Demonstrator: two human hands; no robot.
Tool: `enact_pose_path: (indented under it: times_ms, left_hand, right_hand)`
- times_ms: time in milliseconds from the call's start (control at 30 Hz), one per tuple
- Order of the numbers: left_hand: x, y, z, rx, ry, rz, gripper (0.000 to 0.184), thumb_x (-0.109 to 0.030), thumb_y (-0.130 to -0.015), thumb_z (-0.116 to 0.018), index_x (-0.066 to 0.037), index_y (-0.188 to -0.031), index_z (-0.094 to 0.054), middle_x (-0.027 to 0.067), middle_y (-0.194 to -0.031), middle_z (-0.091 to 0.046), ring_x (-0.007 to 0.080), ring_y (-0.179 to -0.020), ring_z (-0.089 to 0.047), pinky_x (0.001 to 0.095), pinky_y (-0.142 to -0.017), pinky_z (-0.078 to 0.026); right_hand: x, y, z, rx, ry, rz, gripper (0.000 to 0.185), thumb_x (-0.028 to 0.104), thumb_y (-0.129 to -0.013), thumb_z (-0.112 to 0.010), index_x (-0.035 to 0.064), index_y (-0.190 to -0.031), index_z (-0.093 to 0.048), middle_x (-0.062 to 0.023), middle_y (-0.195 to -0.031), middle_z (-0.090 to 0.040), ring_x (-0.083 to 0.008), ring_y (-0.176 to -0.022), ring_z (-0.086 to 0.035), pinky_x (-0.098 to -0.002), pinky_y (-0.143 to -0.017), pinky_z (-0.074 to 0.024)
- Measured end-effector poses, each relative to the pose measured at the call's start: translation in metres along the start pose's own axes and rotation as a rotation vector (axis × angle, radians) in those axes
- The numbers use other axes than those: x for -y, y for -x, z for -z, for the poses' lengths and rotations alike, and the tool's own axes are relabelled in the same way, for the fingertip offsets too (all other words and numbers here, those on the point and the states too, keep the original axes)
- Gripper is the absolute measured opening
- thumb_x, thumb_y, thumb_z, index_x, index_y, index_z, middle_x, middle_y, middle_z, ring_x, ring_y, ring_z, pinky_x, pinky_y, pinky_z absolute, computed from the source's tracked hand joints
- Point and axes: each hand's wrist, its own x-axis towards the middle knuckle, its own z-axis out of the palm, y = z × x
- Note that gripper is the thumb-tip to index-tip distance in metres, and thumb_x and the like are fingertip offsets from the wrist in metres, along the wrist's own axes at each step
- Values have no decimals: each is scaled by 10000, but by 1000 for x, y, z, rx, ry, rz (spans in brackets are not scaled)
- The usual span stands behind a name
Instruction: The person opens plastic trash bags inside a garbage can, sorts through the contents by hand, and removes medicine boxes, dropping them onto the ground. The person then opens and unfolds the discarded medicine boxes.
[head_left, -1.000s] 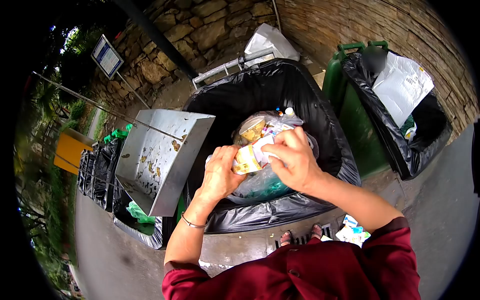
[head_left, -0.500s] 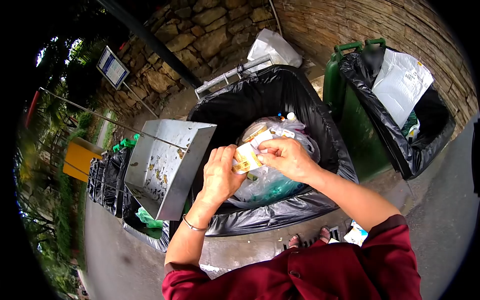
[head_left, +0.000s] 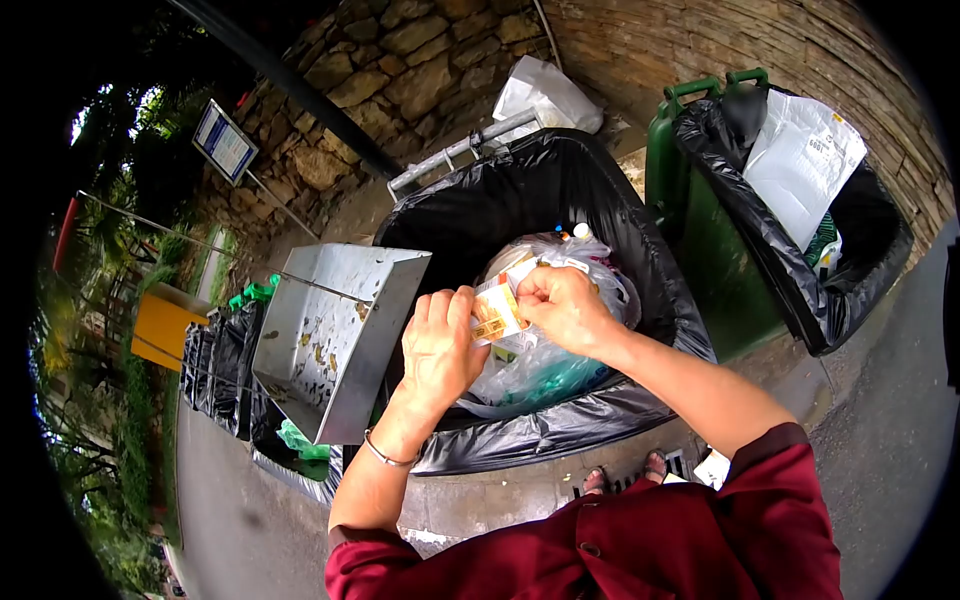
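Note:
Over a large bin lined with a black bag (head_left: 545,440), my left hand (head_left: 437,345) is closed on a small white-and-yellow printed carton (head_left: 498,310). My right hand (head_left: 572,310) pinches the carton's right end, its fingertips partly hidden behind the curled knuckles. Below both hands, inside the bin, lies a clear plastic bag of mixed rubbish (head_left: 555,370), with something teal showing through its lower part. A white cap (head_left: 582,231) shows at the top of that heap.
A grey metal scoop (head_left: 335,330) with leaf bits stands left of the bin. To the right, a green bin (head_left: 700,280) holds a silvery-white padded sheet (head_left: 808,165). Behind are a white sack (head_left: 548,95) and a stone wall (head_left: 420,80). A sign (head_left: 226,142) stands back left.
The carton has turned slightly and sits a little more upright between my hands. My right hand has curled in closer over its end. The bins stay in place.

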Motion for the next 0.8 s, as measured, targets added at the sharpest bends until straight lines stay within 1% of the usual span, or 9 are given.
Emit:
enact_pose_path:
  times_ms: [100, 167, 200, 300, 400, 567, 667, 700, 800]
  left_hand:
    - [6, -8, 1, 25, -1, 36, 564, -46, -536, -729, -11, -1054, -510, 133, -888, -557, 319, -814, -542, 394, -711, -467]
    - [13, -18, 1, 64, -18, 49, 536, -61, -562, -716, -28, -1058, -516, 130, -874, -554, 321, -819, -547, 396, -710, -470]
    - [19, -23, -3, 112, -82, 31, 517, -70, -575, -709, -35, -1055, -518, 133, -866, -553, 323, -820, -549, 398, -709, -473]
    - [39, -47, -13, 221, -280, -11, 410, -70, -608, -678, -51, -993, -538, 132, -834, -569, 312, -816, -560, 387, -692, -489]
    - [55, -70, -30, 277, -606, -158, 183, -103, -682, -630, -64, -849, -568, 74, -778, -585, 221, -772, -578, 320, -584, -488]
    - [43, -104, -49, 373, -793, -166, 240, -170, -729, -624, -38, -923, -577, 71, -839, -601, 210, -810, -580, 302, -623, -480]
    - [50, -113, -77, 711, -969, -129, 282, -211, -759, -618, -19, -966, -606, 80, -932, -627, 178, -860, -567, 262, -681, -466]
    - [49, -112, -75, 474, -1013, -129, 239, -193, -752, -601, -20, -917, -608, 74, -887, -617, 185, -847, -565, 258, -684, -458]
    - [40, -120, -65, 299, -952, -187, 157, -132, -695, -601, -50, -830, -603, 59, -797, -585, 188, -791, -557, 282, -649, -457]
  right_hand:
    - [-6, -13, 0, -40, 23, 36, 98, 72, -744, -613, -21, -729, -588, -46, -585, -572, -78, -565, -516, -263, -538, -432]
    - [-13, -26, 1, -94, 78, 75, 112, 87, -712, -598, -24, -698, -603, -160, -616, -605, -249, -585, -612, -353, -580, -475]
    - [-18, -33, 3, -45, 40, 43, 127, 102, -709, -625, -24, -702, -606, -172, -653, -615, -262, -623, -625, -358, -600, -480]
    - [-48, -54, 9, -124, 33, 30, 183, 134, -715, -658, -25, -796, -620, -172, -709, -632, -257, -662, -633, -349, -627, -490]
    - [-33, -39, 27, -179, -24, -74, 311, 160, -759, -672, -39, -986, -597, -160, -762, -646, -218, -702, -639, -325, -653, -502]
    - [-48, -28, 37, -135, -73, -178, 334, 149, -784, -667, -48, -1040, -580, -167, -828, -652, -200, -735, -636, -307, -652, -496]
    - [-53, -29, 35, -134, -113, -161, 304, 143, -780, -667, -42, -1009, -592, -154, -816, -658, -202, -735, -636, -310, -651, -494]
    - [-56, -27, 34, -134, -137, -142, 291, 143, -777, -668, -36, -995, -597, -151, -815, -660, -204, -733, -636, -312, -652, -493]
    - [-47, -28, 41, -117, -123, -114, 248, 151, -772, -672, -23, -939, -614, -154, -810, -658, -209, -731, -639, -317, -654, -492]
